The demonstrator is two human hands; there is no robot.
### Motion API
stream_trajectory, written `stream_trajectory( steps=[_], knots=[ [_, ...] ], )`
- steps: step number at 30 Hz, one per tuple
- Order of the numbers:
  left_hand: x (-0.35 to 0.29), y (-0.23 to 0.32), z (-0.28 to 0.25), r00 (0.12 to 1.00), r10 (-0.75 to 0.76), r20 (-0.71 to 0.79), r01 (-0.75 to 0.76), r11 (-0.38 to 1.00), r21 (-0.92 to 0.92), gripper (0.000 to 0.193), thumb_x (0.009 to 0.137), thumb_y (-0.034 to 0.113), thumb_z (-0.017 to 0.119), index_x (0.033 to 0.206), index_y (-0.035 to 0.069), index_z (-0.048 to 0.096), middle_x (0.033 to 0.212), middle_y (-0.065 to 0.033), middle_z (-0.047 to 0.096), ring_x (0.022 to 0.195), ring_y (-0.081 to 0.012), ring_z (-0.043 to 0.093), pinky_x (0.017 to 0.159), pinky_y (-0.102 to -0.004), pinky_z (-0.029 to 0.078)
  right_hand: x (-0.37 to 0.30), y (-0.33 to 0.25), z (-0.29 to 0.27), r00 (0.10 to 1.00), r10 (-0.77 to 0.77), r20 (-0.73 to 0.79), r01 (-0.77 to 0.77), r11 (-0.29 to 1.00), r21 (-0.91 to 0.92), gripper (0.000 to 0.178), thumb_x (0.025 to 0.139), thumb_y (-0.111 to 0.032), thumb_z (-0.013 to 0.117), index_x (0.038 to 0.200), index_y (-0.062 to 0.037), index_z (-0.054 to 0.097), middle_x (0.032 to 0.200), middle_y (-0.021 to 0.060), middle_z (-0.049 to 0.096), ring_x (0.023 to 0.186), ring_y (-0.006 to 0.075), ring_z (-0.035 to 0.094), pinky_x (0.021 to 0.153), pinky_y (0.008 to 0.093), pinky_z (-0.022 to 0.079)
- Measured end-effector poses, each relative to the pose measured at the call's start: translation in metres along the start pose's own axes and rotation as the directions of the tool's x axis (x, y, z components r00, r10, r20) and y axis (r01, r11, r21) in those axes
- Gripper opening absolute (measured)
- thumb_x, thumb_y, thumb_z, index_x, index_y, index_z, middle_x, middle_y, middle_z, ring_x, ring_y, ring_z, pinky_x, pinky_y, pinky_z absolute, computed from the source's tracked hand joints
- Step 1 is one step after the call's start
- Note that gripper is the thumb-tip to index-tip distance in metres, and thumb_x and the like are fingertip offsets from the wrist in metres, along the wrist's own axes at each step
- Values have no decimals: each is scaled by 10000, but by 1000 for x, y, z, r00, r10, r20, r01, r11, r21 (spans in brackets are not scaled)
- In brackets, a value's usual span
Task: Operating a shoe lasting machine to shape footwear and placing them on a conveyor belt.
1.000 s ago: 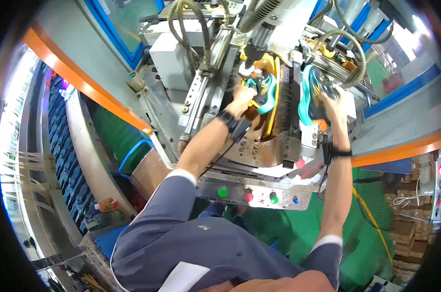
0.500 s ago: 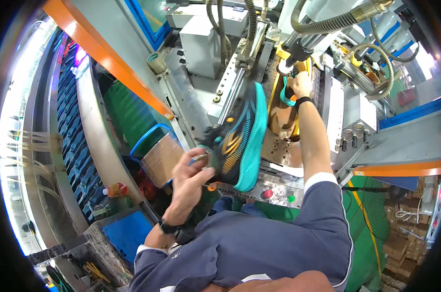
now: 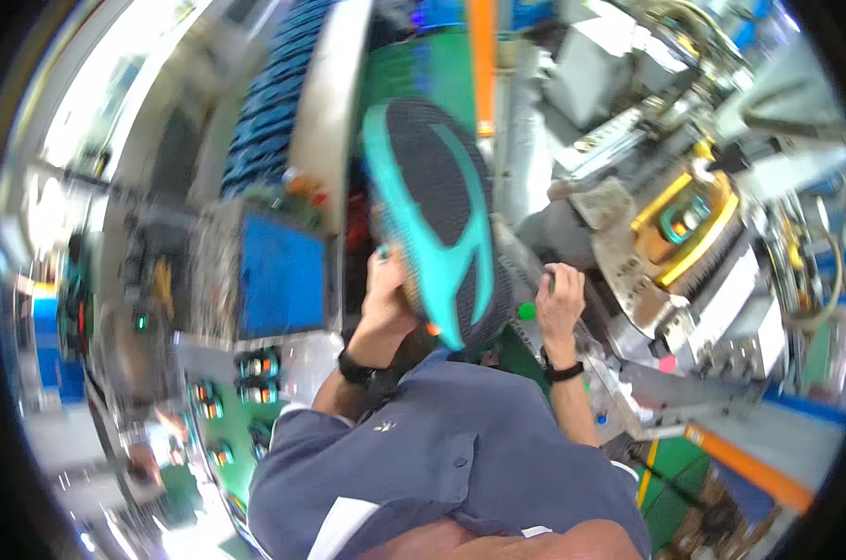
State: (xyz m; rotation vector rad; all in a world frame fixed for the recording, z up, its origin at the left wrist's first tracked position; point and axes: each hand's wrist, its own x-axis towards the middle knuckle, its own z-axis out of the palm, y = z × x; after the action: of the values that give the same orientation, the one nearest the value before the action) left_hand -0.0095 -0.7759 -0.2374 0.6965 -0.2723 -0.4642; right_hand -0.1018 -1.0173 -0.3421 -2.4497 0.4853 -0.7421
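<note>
Around me is a bright workshop, partly blurred, with a green floor (image 3: 680, 455) visible at the lower right. Nearest to the middle is a sports shoe with a black and turquoise sole (image 3: 432, 233), lifted in the air before my dark grey-blue shirt (image 3: 423, 411). Its sole is turned up toward my head, and the wider end points away from me. One turquoise band follows the left edge, meets a thinner band lower down, and then forks toward the narrow end. The black areas between look finely textured, and a small orange spot shows at the lower left side.

My left hand (image 3: 387, 294) is closed around the left side of this shoe; some fingers are hidden behind it. My right hand (image 3: 563, 301) is apart from the shoe, half open with its fingers loosely bent, and I see nothing in it. Just left of it is a round green button (image 3: 527, 311); whether I touch the metal beside it, I cannot tell.

Farther to the right, a yellow-edged brown mould (image 3: 649, 226) sits in the grey metal machine. To the left lies a flat blue panel (image 3: 278, 271), and beyond it is a dark blue ridged belt (image 3: 278, 103).
</note>
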Motion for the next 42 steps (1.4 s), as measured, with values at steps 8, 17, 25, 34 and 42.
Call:
stream_trajectory(
  steps=[8,17,25,34,42],
  knots=[
    [-83,25,55,788,82,-611,142,940,310,416,812,99,736,1155,-10,527,1021,-95,642,880,-147,629,764,-308,549,-48,79,93,962,-157,223,187,975,-118,230,795,-106,606,1017,-48,599,1015,128,555,1032,329,514,945,451,394],
    [-163,50,14,702,476,-531,145,634,760,594,724,142,820,1186,-28,487,1039,-122,644,932,-162,626,837,-300,522,-44,-125,23,881,-184,437,-319,450,834,411,913,-94,539,1300,14,456,1205,184,569,950,229,622,806,320,504],
    [-231,77,-38,688,635,-350,203,294,934,680,691,215,840,1232,57,459,888,-191,685,795,-297,705,674,-363,565,-112,-288,24,767,-290,573,-452,389,803,418,888,-138,578,1261,10,461,1076,57,571,925,125,534,843,271,438],
    [-275,112,-79,698,684,-215,159,144,977,726,650,280,868,1212,48,471,885,-185,677,763,-318,697,649,-375,560,-156,-326,53,753,-237,614,-478,444,758,379,883,-177,595,1208,-7,503,1041,38,569,903,111,511,822,261,425],
    [-297,131,-86,780,593,-199,151,130,980,726,647,293,865,1218,32,499,977,-190,645,838,-317,678,684,-379,558,-170,-333,66,733,-255,631,-561,299,772,336,914,-133,534,1227,-13,507,1058,28,574,928,98,511,849,256,416]
  ],
)
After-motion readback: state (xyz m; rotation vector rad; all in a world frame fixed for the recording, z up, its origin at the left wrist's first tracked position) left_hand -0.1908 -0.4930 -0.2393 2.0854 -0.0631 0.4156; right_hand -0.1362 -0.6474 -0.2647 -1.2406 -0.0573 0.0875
